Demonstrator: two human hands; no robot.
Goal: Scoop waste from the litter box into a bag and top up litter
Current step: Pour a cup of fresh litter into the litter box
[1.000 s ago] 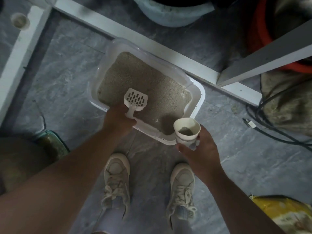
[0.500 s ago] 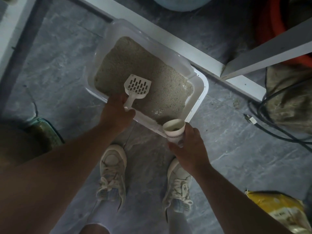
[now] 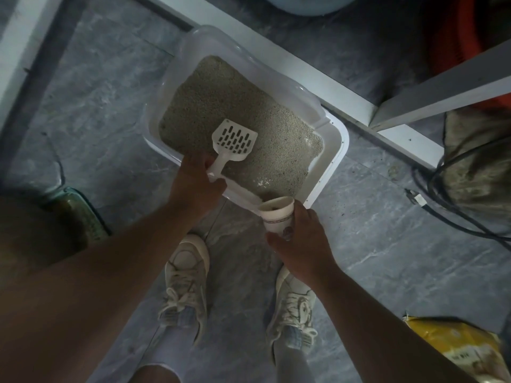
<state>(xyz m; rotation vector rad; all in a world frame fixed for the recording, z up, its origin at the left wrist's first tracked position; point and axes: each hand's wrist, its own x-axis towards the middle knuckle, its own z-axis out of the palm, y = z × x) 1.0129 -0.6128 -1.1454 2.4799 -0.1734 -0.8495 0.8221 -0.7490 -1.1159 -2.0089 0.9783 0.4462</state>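
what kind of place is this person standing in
Probably a utility corner or balcony of a home where a cat's things are kept: a litter box sits on a grey stone-pattern tile floor, with basins and a loose cable nearby.

A home utility corner: litter box [image 3: 329, 150], grey floor tiles [image 3: 96, 106], buckets [image 3: 307, 4].

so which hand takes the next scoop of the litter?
Left. The left hand already grips the slotted scoop over the litter box; the right hand holds the paper cup at its near corner.
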